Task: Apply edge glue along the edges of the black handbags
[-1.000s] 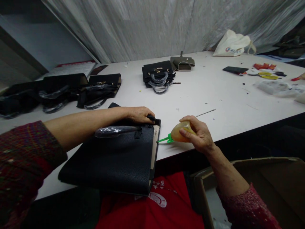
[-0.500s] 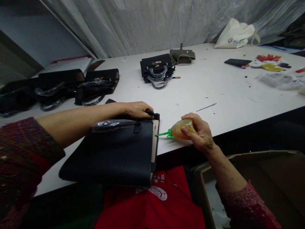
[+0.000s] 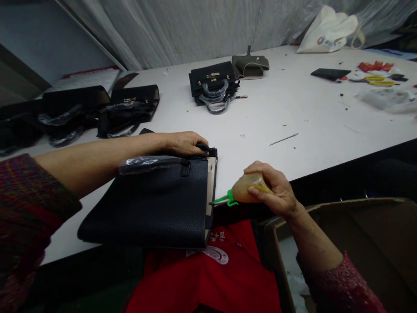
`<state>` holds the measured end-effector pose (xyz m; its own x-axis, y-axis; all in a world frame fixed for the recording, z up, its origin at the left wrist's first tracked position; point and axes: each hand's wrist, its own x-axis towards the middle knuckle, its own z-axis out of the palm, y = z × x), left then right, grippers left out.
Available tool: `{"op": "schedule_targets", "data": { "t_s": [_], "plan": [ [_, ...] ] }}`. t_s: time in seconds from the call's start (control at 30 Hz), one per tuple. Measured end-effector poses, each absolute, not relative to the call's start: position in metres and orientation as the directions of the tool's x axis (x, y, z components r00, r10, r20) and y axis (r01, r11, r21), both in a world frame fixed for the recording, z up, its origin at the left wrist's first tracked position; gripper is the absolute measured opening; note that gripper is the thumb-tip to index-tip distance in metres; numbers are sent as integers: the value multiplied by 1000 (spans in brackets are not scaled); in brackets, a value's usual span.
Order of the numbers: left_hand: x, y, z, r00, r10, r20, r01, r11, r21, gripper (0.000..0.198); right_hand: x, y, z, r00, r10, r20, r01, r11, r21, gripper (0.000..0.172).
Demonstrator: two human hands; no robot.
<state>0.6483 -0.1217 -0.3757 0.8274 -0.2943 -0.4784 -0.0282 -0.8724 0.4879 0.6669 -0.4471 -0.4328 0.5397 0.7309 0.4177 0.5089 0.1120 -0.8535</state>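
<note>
A large black bag (image 3: 156, 204) lies on its side along the near table edge, its plastic-wrapped handle (image 3: 151, 163) on top. My left hand (image 3: 187, 144) grips the black strap at the bag's far right corner. Wrapped in my right hand (image 3: 275, 189) is a squeeze bottle (image 3: 248, 188) of yellowish liquid. Its green nozzle (image 3: 224, 199) points left, with the tip at the pale strip (image 3: 211, 184) along the bag's open right side.
Black handbags (image 3: 213, 82) lie at the back middle and left of the white table (image 3: 257, 126). A grey-brown piece (image 3: 250, 65), a thin metal tool (image 3: 284, 139), yellow scissors (image 3: 379, 81) and a cloth bag (image 3: 329, 32) lie beyond. A cardboard box (image 3: 358, 226) stands lower right.
My right hand has moved the bottle toward me, so the nozzle tip sits lower along the pale strip. My left hand keeps its hold. The camera view has shifted slightly.
</note>
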Motion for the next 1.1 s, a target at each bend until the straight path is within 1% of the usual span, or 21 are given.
{"op": "schedule_targets", "data": {
  "t_s": [0.07, 0.1, 0.13, 0.23, 0.27, 0.4, 0.43, 0.53, 0.57, 0.6, 0.7, 0.73, 0.83, 0.9, 1.0, 1.03, 1.1],
  "plan": [
    [649, -120, -377, 830, -287, -478, -19, -871, 491, 36, 662, -449, -434, 595, 661, 457, 517, 121, -847, 27],
    [649, -120, -377, 831, -280, -480, -13, -873, 488, 37, 660, -450, -435, 603, 647, 467, 521, 124, -845, 27],
    [649, -120, -377, 830, -275, -484, -8, -876, 483, 37, 658, -452, -435, 588, 660, 467, 521, 133, -843, 28],
    [648, -122, -375, 826, -272, -493, -8, -881, 473, 39, 654, -454, -435, 468, 755, 460, 508, 196, -839, 32],
    [648, -122, -374, 826, -277, -491, -11, -879, 477, 39, 653, -454, -435, 454, 752, 477, 509, 221, -832, 33],
    [647, -124, -372, 833, -278, -478, -6, -869, 495, 41, 653, -452, -439, 544, 623, 563, 555, 236, -797, 35],
    [647, -124, -371, 835, -273, -478, -3, -870, 492, 41, 653, -452, -440, 544, 631, 553, 548, 232, -804, 34],
    [647, -124, -371, 836, -262, -483, 1, -879, 478, 41, 653, -452, -440, 464, 751, 470, 484, 229, -845, 33],
    [647, -123, -372, 836, -261, -483, -1, -880, 475, 42, 653, -452, -439, 449, 768, 457, 473, 230, -851, 33],
    [647, -123, -372, 834, -264, -484, -3, -881, 473, 43, 653, -453, -438, 455, 761, 463, 475, 232, -849, 32],
    [648, -120, -374, 833, -281, -476, -20, -876, 482, 44, 653, -455, -435, 521, 677, 519, 517, 234, -824, 33],
    [648, -119, -375, 832, -289, -473, -28, -874, 485, 43, 652, -456, -434, 516, 685, 515, 521, 227, -823, 34],
    [649, -117, -378, 835, -296, -464, -35, -870, 492, 42, 648, -458, -430, 429, 774, 465, 500, 226, -836, 35],
    [649, -117, -377, 836, -283, -469, -23, -873, 487, 42, 646, -459, -430, 446, 743, 499, 509, 248, -824, 37],
    [648, -119, -375, 836, -267, -479, -15, -885, 466, 42, 645, -457, -434, 539, 608, 583, 576, 240, -782, 41],
    [648, -120, -374, 835, -268, -480, -17, -886, 464, 43, 646, -457, -435, 547, 599, 585, 582, 231, -780, 41],
    [647, -121, -372, 834, -280, -476, -26, -881, 473, 44, 647, -456, -437, 515, 665, 541, 550, 228, -803, 39]
  ]
}}
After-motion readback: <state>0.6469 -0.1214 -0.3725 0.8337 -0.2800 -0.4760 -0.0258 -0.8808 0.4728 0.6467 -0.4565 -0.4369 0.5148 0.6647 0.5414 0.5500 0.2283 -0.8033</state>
